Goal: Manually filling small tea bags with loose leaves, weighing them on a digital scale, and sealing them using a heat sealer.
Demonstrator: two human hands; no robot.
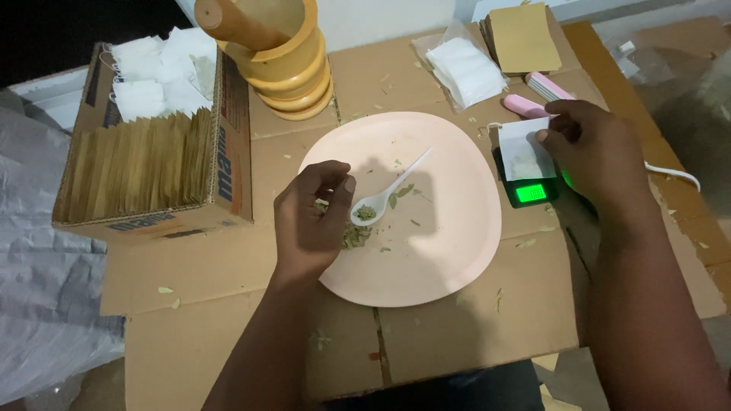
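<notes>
My left hand [312,217] hovers over the left side of a pale pink plate [442,251], fingers pinched on a bit of dried green leaves [354,234] from the small pile there. A white plastic spoon [384,194] lies on the plate with some leaves in its bowl, just right of my fingertips. My right hand [590,152] holds a small white filter bag [525,148] upright on a little black digital scale [531,190] with a lit green display.
A cardboard box [152,164] of brown envelopes and white bags stands at left. A stack of yellow-orange bowls [285,61] is behind the plate. Clear-wrapped white bags [464,68], brown pouches [521,36] and a pink sealer [533,103] lie at back right. Cardboard covers the table.
</notes>
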